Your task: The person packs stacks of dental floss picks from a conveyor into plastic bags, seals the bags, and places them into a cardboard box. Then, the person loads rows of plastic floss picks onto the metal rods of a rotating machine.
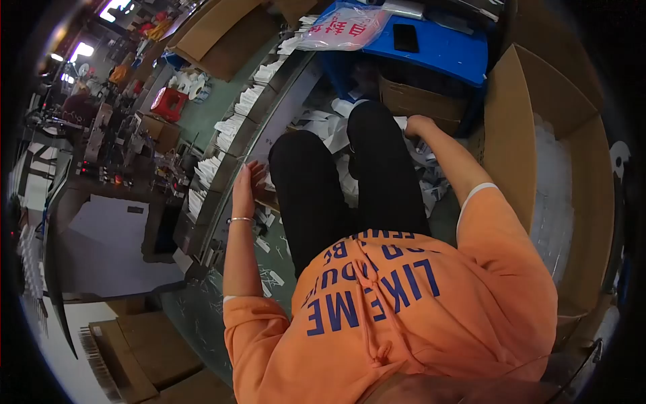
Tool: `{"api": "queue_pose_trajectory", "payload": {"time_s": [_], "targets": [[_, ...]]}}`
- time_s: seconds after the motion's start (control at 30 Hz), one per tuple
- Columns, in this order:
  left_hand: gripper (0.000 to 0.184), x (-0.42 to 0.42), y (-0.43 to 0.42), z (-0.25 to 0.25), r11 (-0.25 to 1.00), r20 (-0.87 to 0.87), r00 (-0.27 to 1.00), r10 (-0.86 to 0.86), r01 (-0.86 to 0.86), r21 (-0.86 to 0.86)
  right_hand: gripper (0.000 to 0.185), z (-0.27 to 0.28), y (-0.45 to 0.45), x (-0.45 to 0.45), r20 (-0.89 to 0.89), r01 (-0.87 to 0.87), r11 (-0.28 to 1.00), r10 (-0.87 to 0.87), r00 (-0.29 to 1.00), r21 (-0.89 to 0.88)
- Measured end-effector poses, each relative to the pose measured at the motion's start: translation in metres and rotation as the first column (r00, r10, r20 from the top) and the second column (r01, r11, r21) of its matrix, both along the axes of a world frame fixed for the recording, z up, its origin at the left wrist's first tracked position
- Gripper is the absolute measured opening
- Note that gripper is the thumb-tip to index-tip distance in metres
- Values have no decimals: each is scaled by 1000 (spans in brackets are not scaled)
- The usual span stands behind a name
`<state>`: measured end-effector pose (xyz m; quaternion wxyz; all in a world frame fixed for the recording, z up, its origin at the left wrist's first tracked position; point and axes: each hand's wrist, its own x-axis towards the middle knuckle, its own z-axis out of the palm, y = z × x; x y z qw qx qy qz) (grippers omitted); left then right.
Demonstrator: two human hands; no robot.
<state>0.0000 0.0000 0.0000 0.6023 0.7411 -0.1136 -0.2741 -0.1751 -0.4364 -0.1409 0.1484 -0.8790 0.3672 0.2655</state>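
My left hand is beside my knee on the left, next to the metal edge of a long divided rack. Its fingers are partly bent, and I cannot make out anything in them. On the other side, my right hand is just past my other knee, its fingers curled at the edge of some white paper; whether it grips the paper is too small to tell. Crumpled white paper strips lie between and beyond my knees. Stacks of folded white slips fill the rack's compartments.
A blue table at the top holds a black phone and a clear bag with red print. A large open carton with clear plastic stands at the right. A red stool and machinery are at the left.
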Motion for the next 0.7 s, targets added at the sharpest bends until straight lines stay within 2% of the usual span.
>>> {"api": "queue_pose_trajectory", "payload": {"time_s": [0.07, 0.1, 0.2, 0.27, 0.33, 0.37, 0.4, 0.47, 0.5, 0.53, 0.57, 0.6, 0.63, 0.67, 0.7], "targets": [[58, 7, -1, 18, 991, -92, 996, -5, -7, -133, 33, 15, 20, 5, 47, -12, 999, 10, 999, 42], [58, -4, -24, -5, 985, -219, 975, 26, -62, -159, 33, 10, -7, -27, -45, -34, 999, 34, 998, 6], [56, -4, -29, 1, 965, -395, 902, 172, -235, -117, 39, 10, -9, -5, -101, -116, 992, 121, 988, 51], [54, 0, -10, -7, 941, -450, 864, 226, -314, -130, 56, -2, -24, 0, 236, -6, 990, 39, 971, -142], [52, 17, 32, -31, 918, -455, 861, 226, -345, -197, 61, 3, -32, 17, 239, 12, 997, 8, 971, -81], [50, 26, 59, -46, 894, -462, 864, 199, -353, -275, 54, 13, -27, 23, 276, 3, 997, 20, 961, -82], [50, 32, 85, -58, 890, -474, 853, 217, -373, -264, 54, 7, -29, 31, 260, -16, 997, 36, 965, -76], [44, 41, 141, -74, 919, -290, 886, 363, -391, -46, 48, -10, -44, 54, 531, -67, 995, 93, 842, -67], [38, 46, 166, -71, 953, 187, 980, 74, -125, 277, 44, -4, -44, 63, 579, -88, 996, 72, 812, -1], [33, 51, 190, -67, 769, 569, 779, -262, -187, 611, 40, 9, -44, 74, 625, -107, 992, 44, 779, 63], [29, 39, 172, -30, 603, 731, 633, -253, -488, 631, 39, 15, -45, 87, 669, -138, 988, 57, 741, 69], [24, 28, 134, 5, 620, 806, 555, -204, -565, 545, 37, 23, -42, 100, 714, -166, 983, 66, 697, 72], [19, 19, 99, 18, 710, 787, 591, -180, -476, 519, 36, 37, -31, 111, 754, -214, 972, 65, 653, 101], [15, 6, 64, 9, 777, 654, 723, -225, -272, 568, 34, 54, -14, 124, 794, -256, 958, 57, 606, 127], [18, -7, 34, -29, 776, 335, 887, -317, 40, 629, 33, 72, 3, 133, 818, -342, 927, 76, 570, 152]]}}
